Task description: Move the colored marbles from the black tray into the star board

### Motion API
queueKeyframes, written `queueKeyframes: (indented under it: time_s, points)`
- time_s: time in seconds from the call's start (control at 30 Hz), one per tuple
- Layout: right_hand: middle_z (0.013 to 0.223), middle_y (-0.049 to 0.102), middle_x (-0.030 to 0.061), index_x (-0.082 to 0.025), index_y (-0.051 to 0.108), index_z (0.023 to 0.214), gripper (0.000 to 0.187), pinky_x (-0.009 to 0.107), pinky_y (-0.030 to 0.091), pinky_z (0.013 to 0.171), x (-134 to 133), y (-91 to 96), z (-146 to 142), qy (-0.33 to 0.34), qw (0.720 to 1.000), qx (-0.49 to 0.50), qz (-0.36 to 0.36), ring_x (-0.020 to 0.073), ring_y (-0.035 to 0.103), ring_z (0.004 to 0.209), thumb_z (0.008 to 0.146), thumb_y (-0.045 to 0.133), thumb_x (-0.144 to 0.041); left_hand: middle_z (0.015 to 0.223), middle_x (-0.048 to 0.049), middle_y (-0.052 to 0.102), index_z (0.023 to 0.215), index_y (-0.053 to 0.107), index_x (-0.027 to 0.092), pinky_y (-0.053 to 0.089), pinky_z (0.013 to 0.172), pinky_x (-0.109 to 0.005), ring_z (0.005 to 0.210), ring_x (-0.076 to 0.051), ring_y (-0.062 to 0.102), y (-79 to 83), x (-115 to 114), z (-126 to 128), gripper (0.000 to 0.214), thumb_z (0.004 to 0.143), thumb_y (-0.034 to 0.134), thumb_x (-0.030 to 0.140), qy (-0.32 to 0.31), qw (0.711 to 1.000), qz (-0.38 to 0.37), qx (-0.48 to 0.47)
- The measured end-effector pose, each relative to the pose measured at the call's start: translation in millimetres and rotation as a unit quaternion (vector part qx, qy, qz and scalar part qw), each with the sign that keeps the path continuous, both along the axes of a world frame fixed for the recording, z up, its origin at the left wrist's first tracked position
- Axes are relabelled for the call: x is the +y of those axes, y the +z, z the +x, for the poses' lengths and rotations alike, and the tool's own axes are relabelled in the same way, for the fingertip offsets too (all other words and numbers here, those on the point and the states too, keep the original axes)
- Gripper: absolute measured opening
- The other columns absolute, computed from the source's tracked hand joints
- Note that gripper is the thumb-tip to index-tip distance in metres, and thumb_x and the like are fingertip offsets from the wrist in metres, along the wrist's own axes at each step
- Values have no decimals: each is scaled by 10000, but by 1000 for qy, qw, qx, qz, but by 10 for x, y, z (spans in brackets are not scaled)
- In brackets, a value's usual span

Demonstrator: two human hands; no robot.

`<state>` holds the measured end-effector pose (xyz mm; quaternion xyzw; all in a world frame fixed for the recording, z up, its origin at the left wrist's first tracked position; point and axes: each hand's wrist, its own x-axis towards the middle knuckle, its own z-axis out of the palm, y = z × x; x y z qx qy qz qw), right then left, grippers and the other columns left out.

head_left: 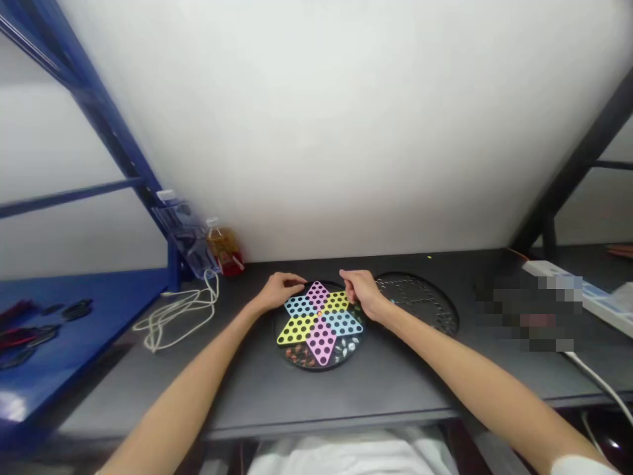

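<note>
A round Chinese checkers board [322,339] lies on the dark desk, its star made of pink, yellow and blue points with rows of black holes. Around the star, small red and clear pieces show in the lower compartments. At the upper left rim, my left hand [279,291] grips the board's edge with thumb and fingers. Over the upper right side is my right hand [366,293], fingers curled in; whatever they hold, if anything, is hidden. One orange piece [319,314] sits at the star's centre.
A round black-rimmed clear lid or tray [420,300] lies to the right of the board. White cord [163,316] is coiled at left, near an amber bottle [225,249]. A white power strip [588,297] and a blurred-out dark object [524,310] are at right.
</note>
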<state>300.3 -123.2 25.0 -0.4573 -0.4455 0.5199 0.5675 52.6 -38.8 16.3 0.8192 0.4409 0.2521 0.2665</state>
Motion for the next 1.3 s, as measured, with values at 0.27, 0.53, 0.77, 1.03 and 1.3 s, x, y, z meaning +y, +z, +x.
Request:
queueKeyframes:
  time_s: [0.27, 0.53, 0.77, 1.03, 1.3]
  points:
    - [385, 386, -56, -185, 436, 493, 403, 202, 295, 373, -12, 28, -1, -10, 1000, -18, -9, 68, 375, 341, 777, 618, -406, 915, -58, 746, 993, 755, 183, 523, 773, -297, 808, -212, 669, -10, 2, 3, 375, 771, 621, 453, 0, 1000, -7, -12]
    - [402, 400, -50, -187, 446, 510, 412, 212, 321, 400, -24, 7, -1, -16, 997, -75, 6, 80, 395, 361, 796, 585, -449, 902, -51, 749, 996, 759, 194, 525, 754, -293, 794, -210, 670, 14, -21, 15, 366, 769, 622, 446, 6, 1000, 1, -6]
    - [409, 398, -47, -196, 448, 533, 423, 228, 335, 426, 4, -47, 21, -13, 993, -116, 20, 95, 399, 379, 808, 551, -500, 899, -51, 749, 997, 759, 190, 522, 739, -288, 775, -203, 668, 3, -11, 16, 366, 772, 620, 444, 3, 1000, 4, -1]
    - [591, 606, -4, -158, 632, 649, 291, 231, 359, 546, -133, 368, 353, 155, 876, -419, 180, 118, 516, 567, 782, 628, -417, 918, -51, 748, 996, 757, 189, 517, 732, -282, 799, -207, 668, 3, -9, 20, 367, 779, 618, 450, -4, 1000, 8, 0]
    - [694, 657, 33, -154, 677, 777, 211, 262, 412, 615, -144, 361, 1173, 72, 858, -484, 156, 149, 563, 638, 789, 614, -355, 892, -50, 745, 996, 759, 196, 513, 715, -280, 771, -199, 660, -12, 5, 7, 358, 782, 612, 442, -3, 1000, 15, 3]
